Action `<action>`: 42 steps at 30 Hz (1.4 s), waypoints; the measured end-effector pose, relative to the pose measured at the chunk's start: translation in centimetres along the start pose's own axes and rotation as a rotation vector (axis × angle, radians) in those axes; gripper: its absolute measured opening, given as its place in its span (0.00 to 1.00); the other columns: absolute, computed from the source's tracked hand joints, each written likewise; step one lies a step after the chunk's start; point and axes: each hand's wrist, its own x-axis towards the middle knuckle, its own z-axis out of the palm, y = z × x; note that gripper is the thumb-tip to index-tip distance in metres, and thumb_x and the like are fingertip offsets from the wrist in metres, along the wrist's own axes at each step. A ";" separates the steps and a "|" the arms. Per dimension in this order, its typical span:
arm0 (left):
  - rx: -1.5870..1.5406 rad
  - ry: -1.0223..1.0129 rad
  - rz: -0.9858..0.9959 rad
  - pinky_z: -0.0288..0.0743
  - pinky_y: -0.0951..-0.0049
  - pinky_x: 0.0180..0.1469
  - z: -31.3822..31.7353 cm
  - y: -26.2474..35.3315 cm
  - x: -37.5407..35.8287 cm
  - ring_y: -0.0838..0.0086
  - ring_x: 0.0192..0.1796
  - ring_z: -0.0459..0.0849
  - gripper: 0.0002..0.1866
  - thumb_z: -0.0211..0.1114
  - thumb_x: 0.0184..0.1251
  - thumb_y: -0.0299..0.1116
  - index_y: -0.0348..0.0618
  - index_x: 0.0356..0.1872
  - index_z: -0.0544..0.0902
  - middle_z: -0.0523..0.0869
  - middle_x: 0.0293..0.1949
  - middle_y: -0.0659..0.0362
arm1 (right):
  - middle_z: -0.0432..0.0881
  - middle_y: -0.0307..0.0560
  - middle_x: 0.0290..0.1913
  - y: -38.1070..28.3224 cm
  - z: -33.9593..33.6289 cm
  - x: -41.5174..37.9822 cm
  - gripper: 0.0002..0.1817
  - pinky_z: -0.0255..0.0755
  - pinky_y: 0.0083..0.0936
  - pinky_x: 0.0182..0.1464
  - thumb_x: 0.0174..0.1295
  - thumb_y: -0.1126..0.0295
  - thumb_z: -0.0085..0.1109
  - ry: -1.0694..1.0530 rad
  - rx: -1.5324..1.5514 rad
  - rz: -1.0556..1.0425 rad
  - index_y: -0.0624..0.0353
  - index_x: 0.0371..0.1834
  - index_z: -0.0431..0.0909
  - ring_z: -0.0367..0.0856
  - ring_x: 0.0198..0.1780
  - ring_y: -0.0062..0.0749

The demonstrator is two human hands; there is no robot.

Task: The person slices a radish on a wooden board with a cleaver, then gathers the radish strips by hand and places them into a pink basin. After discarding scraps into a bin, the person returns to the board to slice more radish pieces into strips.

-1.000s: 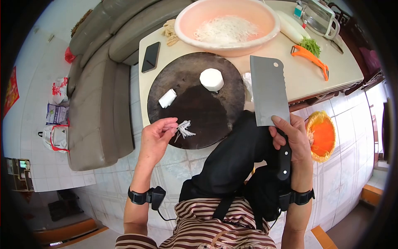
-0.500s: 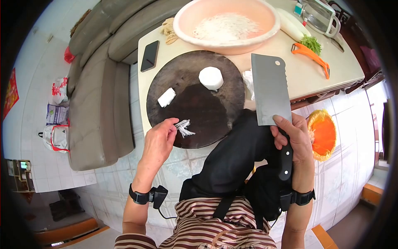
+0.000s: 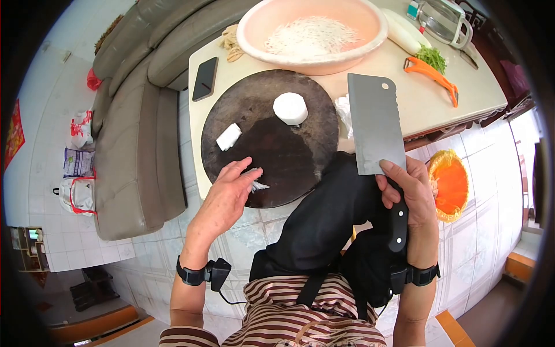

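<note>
My left hand [image 3: 225, 194] is over the lower left edge of the round dark chopping board [image 3: 277, 156], fingers apart, partly covering a small pile of white shreds [image 3: 259, 185]. Whether its fingertips touch the shreds is hard to tell. My right hand [image 3: 409, 188] is wrapped round the cleaver [image 3: 377, 124], its broad blade upright beside the board and its black handle below. Farther up the board sit a thick white round piece [image 3: 290, 109] and a smaller white block [image 3: 229, 137].
Behind the board stands a pink basin [image 3: 312, 61] of white shreds. A phone [image 3: 205, 78], cloth [image 3: 232, 43], white radish [image 3: 402, 32], orange peeler [image 3: 433, 77] and glass pot [image 3: 444, 23] lie about the table. An orange-lined bin [image 3: 451, 186] stands right, a grey sofa [image 3: 130, 144] left.
My left hand has opened its pinched fingers and spread them forward over the shreds. My right hand still holds the cleaver in nearly the same place. The view has shifted slightly.
</note>
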 end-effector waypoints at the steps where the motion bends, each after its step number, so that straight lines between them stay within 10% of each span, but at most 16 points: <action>1: 0.028 -0.011 0.011 0.72 0.62 0.64 -0.2 0.4 -0.1 0.53 0.66 0.74 0.20 0.61 0.65 0.18 0.41 0.58 0.81 0.76 0.65 0.48 | 0.77 0.42 0.24 0.0 0.0 0.0 0.09 0.66 0.16 0.19 0.68 0.71 0.57 -0.001 -0.004 -0.006 0.67 0.42 0.78 0.65 0.16 0.15; 11: 0.253 0.158 0.161 0.82 0.64 0.48 1.5 0.0 0.3 0.60 0.48 0.85 0.17 0.63 0.50 0.14 0.36 0.43 0.86 0.86 0.46 0.53 | 0.78 0.42 0.24 0.0 -0.1 -0.1 0.08 0.66 0.17 0.19 0.68 0.71 0.58 -0.002 -0.012 -0.010 0.66 0.39 0.79 0.66 0.16 0.15; 17: -0.112 0.209 -0.037 0.80 0.74 0.38 1.4 -1.6 1.6 0.71 0.36 0.87 0.10 0.63 0.60 0.14 0.33 0.41 0.87 0.88 0.38 0.55 | 0.78 0.42 0.24 -0.3 -0.8 -0.5 0.09 0.66 0.17 0.20 0.68 0.71 0.57 -0.001 -0.016 -0.007 0.67 0.34 0.78 0.67 0.17 0.15; 24: -1.169 0.284 -0.506 0.84 0.76 0.45 -0.3 -3.0 2.7 0.73 0.40 0.88 0.11 0.67 0.62 0.17 0.34 0.45 0.87 0.89 0.42 0.52 | 0.78 0.42 0.24 -0.8 -3.0 -1.7 0.09 0.66 0.16 0.19 0.67 0.71 0.56 0.011 -0.007 -0.030 0.67 0.34 0.77 0.67 0.16 0.15; 42: -1.086 0.571 -0.152 0.77 0.73 0.62 -0.1 4.9 20.8 0.70 0.57 0.82 0.21 0.61 0.72 0.23 0.26 0.63 0.74 0.82 0.57 0.50 | 0.76 0.44 0.23 0.6 -16.6 -7.3 0.05 0.63 0.18 0.14 0.67 0.73 0.56 0.399 0.352 -0.109 0.64 0.40 0.74 0.62 0.12 0.17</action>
